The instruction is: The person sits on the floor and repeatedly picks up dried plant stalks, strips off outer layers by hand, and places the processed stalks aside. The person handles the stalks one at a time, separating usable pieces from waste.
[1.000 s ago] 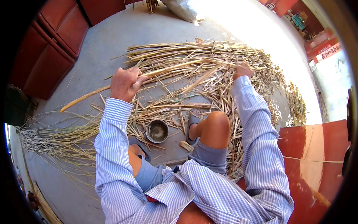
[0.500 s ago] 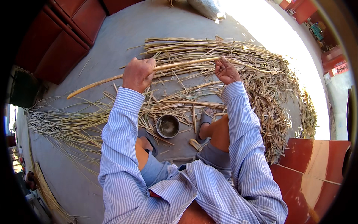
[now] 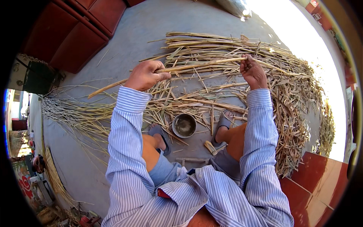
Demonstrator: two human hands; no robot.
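Observation:
A long, pale tan stalk (image 3: pixel 204 66) is stretched sideways between my two hands, above the floor. My left hand (image 3: pixel 144 76) is closed around it, with the thumb lying along the stalk, and the thicker end sticks out to the left. At the right, my right hand (image 3: pixel 254 72) pinches the stalk between thumb and fingertips. Its thin end is hard to tell from the stalks behind. Beyond my hands lies a heap of dry stalks (image 3: pixel 211 42) with their leaves toward the right. Broken pieces lie scattered nearer my feet.
A dark round bowl (image 3: pixel 195 130) with liquid stands between my sandalled feet. Loose dry leaves (image 3: pixel 289 117) pile up at right, beside red panels (image 3: pixel 312 170). Thin branching stems (image 3: pixel 72 113) spread at left. Dark red furniture (image 3: pixel 81 45) stands far left; a pale sack (image 3: pixel 234 6) lies far off.
The whole view has shifted. My left hand has slid left along the stalk, leaving less of its thick end showing. My right hand has moved a little to the right, still pinching.

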